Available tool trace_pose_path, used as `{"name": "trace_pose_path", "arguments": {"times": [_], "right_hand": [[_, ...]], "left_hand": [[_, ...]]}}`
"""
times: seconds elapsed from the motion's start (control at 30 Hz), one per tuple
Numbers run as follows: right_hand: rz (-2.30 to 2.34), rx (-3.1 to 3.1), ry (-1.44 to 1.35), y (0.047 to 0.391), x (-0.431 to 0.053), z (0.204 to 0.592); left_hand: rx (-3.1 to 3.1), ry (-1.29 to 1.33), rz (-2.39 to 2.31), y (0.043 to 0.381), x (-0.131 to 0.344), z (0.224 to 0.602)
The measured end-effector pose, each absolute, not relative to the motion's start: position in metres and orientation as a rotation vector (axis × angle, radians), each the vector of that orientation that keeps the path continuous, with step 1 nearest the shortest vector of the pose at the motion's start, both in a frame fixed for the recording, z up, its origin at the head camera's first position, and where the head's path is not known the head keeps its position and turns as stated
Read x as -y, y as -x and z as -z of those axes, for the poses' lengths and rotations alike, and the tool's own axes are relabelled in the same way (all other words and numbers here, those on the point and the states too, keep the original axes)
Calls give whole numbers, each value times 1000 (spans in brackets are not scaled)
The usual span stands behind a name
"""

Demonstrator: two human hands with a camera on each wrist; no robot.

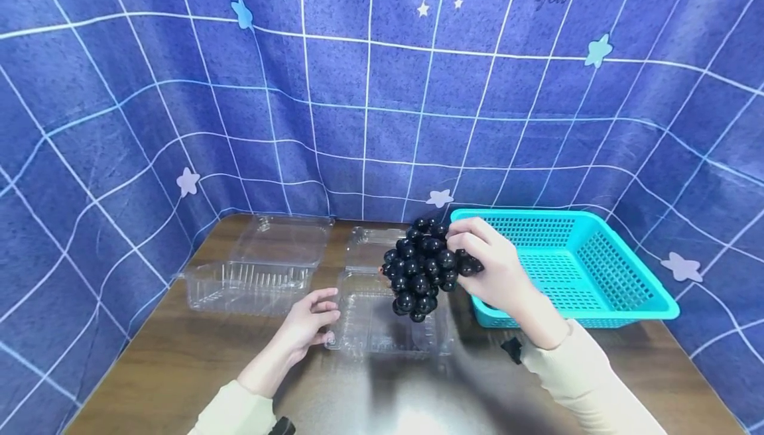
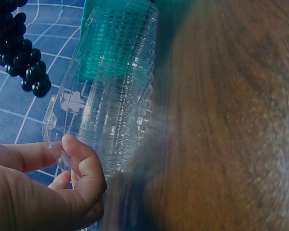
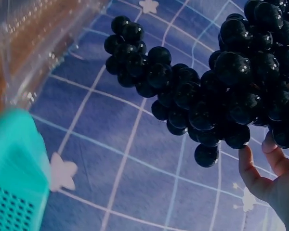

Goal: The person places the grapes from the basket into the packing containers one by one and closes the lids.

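Note:
My right hand [image 1: 492,266] grips a bunch of glossy black grapes [image 1: 418,269] near its right side. The bunch hangs in the air above an opened clear plastic clamshell box [image 1: 358,335]. Its lower grapes [image 3: 183,91] trail off to the left in the right wrist view, with fingers [image 3: 253,175] close below the thicker part. At the box's near left corner, my left hand [image 1: 307,322] has loosely bent fingers spread apart from the thumb. The thumb seems to touch the corner of the clear box [image 2: 115,120] in the left wrist view. Grapes hide part of the box.
A turquoise perforated basket [image 1: 644,289] stands at the right of the wooden table [image 1: 173,362]. Another opened clear clamshell box [image 1: 245,292] lies at the left. A blue gridded curtain [image 1: 334,123] hangs behind the table.

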State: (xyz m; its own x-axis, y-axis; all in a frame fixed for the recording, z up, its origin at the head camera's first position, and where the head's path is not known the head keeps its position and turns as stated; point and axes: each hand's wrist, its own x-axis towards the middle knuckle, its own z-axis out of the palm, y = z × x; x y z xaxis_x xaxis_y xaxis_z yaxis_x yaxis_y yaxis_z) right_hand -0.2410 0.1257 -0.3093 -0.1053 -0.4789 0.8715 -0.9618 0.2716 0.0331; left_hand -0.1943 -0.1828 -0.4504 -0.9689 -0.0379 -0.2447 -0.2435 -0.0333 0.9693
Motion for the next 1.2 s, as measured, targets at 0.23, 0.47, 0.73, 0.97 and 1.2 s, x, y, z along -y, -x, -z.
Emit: {"name": "trace_pose_path", "arguments": {"times": [0.23,0.47,0.73,0.97,1.2], "right_hand": [[-828,1672,-1342,247,-111,330],[-947,1654,-1361,252,-95,354],[-997,1679,-1339,257,-83,380],[-1056,1709,-1359,265,-78,401],[-1043,1756,-1371,273,-78,419]], "left_hand": [[-2079,324,-2147,198,182,451],[-2070,332,-2156,200,181,452],[-2066,337,-2161,200,181,453],[-2070,344,-2157,200,182,455],[-2079,341,-2154,198,182,455]]}}
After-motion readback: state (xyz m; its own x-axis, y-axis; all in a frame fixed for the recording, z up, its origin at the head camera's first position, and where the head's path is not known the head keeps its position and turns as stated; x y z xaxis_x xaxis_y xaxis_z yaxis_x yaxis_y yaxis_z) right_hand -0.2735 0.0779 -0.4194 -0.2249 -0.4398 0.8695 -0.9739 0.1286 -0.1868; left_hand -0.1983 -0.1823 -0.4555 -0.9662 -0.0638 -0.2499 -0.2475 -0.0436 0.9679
